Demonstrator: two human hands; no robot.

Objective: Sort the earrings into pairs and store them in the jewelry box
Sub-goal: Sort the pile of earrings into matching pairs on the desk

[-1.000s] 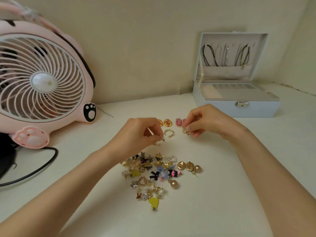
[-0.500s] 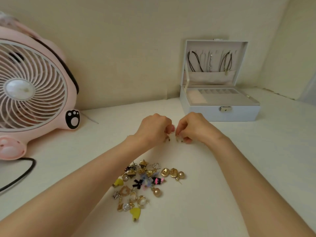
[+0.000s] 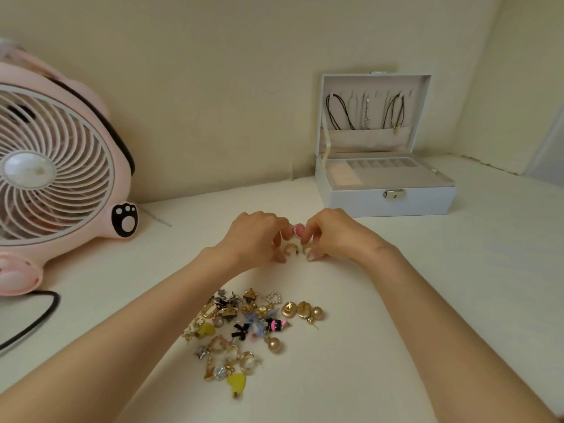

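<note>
My left hand (image 3: pixel 254 238) and my right hand (image 3: pixel 334 235) meet fingertip to fingertip on the table, fingers curled down. Each pinches a small gold hoop earring between thumb and fingers: the left gold hoop (image 3: pixel 290 248) and the right gold hoop (image 3: pixel 306 249), side by side on the surface. Just behind them lies a pink round earring (image 3: pixel 299 230); anything next to it is hidden by my left fingers. A mixed pile of earrings (image 3: pixel 244 328) lies nearer to me between my forearms. The white jewelry box (image 3: pixel 387 199) stands open at the back right.
A pink desk fan (image 3: pixel 58 166) fills the left side, its black cable (image 3: pixel 33 322) trailing over the table. Necklaces (image 3: pixel 338 112) hang inside the box lid. The wall runs close behind, with a corner at the far right.
Both hands have come together and lowered to the table, bringing the two gold hoops side by side. The view has shifted, so the fan and box sit further left.
</note>
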